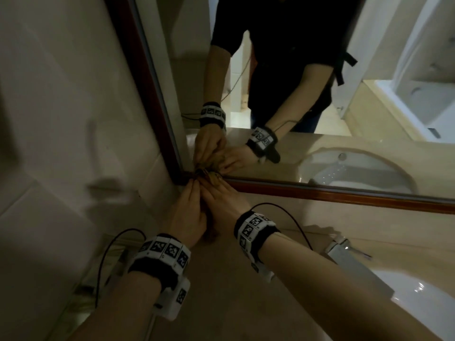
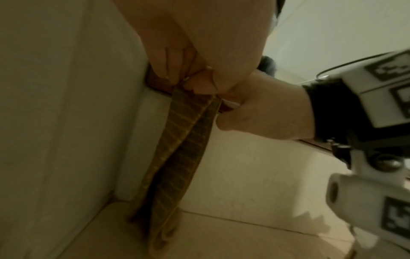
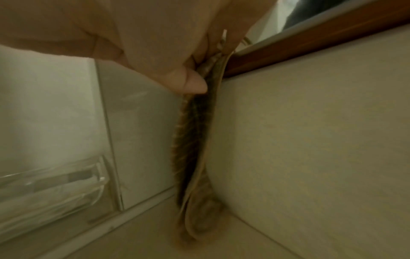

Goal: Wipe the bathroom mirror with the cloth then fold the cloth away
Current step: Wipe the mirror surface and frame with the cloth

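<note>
While both hands, left hand (image 1: pixel 189 207) and right hand (image 1: pixel 226 198), pinch its top edge together, the brown checked cloth (image 2: pixel 175 140) hangs straight down to the counter's back-left corner (image 2: pixel 106 206)

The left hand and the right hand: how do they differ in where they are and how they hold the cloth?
The left hand is nearer the side wall; the right hand is nearer the sink. In the left wrist view, the left hand's fingertips pinch the cloth at its top, while the right hand grips beside them. Both hold the cloth's top at the mirror corner.

No words, brands or numbers can be read anywhere. The white wristbands (image 1: pixel 164 252) carry only black-and-white square code patterns (not legible text).
</note>
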A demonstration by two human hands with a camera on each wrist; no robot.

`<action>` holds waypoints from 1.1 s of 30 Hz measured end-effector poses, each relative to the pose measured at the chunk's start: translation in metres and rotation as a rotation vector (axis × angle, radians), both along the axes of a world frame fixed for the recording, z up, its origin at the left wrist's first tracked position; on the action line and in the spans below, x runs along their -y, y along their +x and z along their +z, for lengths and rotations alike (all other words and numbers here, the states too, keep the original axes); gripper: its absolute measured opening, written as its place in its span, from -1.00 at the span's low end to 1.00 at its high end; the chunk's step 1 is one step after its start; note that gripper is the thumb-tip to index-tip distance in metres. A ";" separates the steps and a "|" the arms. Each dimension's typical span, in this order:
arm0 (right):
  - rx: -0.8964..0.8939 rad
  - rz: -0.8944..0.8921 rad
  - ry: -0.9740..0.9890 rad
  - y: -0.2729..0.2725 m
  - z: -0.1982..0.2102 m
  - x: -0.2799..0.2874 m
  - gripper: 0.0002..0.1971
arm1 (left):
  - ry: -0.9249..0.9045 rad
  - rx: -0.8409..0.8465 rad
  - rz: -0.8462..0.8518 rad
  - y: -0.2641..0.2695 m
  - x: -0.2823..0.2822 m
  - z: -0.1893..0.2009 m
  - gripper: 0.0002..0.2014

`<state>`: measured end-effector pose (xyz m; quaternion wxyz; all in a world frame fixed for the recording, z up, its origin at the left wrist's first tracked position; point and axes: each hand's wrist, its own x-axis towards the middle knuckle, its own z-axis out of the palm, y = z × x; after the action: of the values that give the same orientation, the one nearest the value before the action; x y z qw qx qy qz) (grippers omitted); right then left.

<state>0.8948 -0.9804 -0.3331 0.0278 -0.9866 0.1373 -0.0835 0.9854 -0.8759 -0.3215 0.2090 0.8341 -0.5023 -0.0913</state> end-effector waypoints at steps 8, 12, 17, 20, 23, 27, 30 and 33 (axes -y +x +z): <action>0.150 -0.167 -0.074 -0.113 0.005 0.027 -0.45 | 0.232 0.182 -0.063 -0.046 0.010 0.002 -0.19; 0.195 -0.301 0.008 -0.152 0.014 0.038 -0.45 | 0.168 0.176 -0.323 -0.086 0.023 0.009 -0.22; 0.228 -0.429 0.026 -0.195 0.020 0.050 -0.49 | 0.062 0.258 -0.468 -0.133 0.048 0.008 -0.15; 0.198 -0.532 0.056 -0.227 0.022 0.059 -0.47 | 0.076 0.268 -0.407 -0.155 0.058 0.005 -0.15; 0.199 -0.615 0.075 -0.263 0.018 0.074 -0.46 | 0.145 0.291 -0.328 -0.171 0.063 0.004 -0.17; 0.275 -0.630 0.037 -0.310 0.010 0.098 -0.60 | 0.222 0.354 -0.259 -0.188 0.075 0.007 -0.11; 0.282 -0.611 0.008 -0.344 0.004 0.115 -0.58 | 0.252 0.360 -0.195 -0.208 0.085 0.014 -0.09; 0.277 -0.557 0.013 -0.355 0.000 0.122 -0.44 | 0.265 0.331 -0.273 -0.248 0.096 0.016 -0.18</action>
<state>0.5396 -1.1025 -0.3329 0.0286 -0.8901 0.3977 -0.2206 0.7370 -0.9722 -0.3053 -0.0016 0.7824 -0.6211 -0.0459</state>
